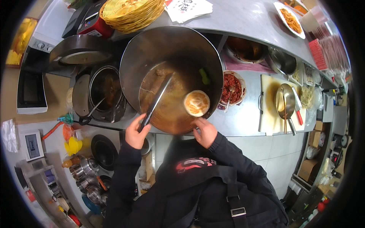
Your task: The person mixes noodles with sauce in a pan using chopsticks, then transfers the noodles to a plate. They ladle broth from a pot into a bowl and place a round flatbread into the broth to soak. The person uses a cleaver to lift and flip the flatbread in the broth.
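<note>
A deep steel stockpot [132, 54] stands before me, with brown broth [168, 109] in the bottom. My left hand [137, 131] grips a long, narrow metal utensil [156, 103], apparently tongs, which slants down into the pot. Near its far end, pieces of meat [162, 73] show in the broth. Over the pot's near right side is a round browned flatbread [196, 103]. My right hand [206, 133] has its fingertips at the bread's lower edge and seems to hold it there. A green vegetable piece [204, 76] lies beyond the bread.
Left of the stockpot sits an open cooker [107, 85] with a ladle. To the right are a bowl of chopped red food [233, 87] with a spoon, and a cutting board [269, 114] bearing a pan [285, 99] and a knife [298, 109]. A wicker basket stack [132, 14] stands behind.
</note>
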